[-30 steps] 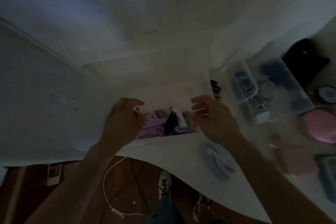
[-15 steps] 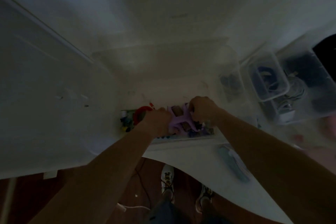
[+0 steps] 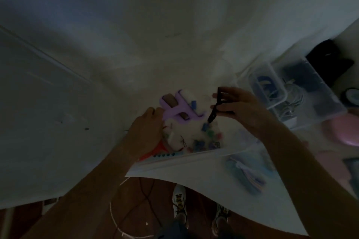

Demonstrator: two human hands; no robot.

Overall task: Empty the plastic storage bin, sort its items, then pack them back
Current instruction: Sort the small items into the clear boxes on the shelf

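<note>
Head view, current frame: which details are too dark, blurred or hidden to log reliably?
- Black object gripped by the right hand: too dark and blurred to identify.
- Small coloured pieces in the bin: too small and blurred to name.
- Left hand fingertips: hidden behind the purple item, so its grip is unclear.
- Red item: mostly covered by the left wrist.

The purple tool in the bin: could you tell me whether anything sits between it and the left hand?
Nothing visible does. The left hand already rests against the purple tool at its near end, above the clips in the bin.
</note>
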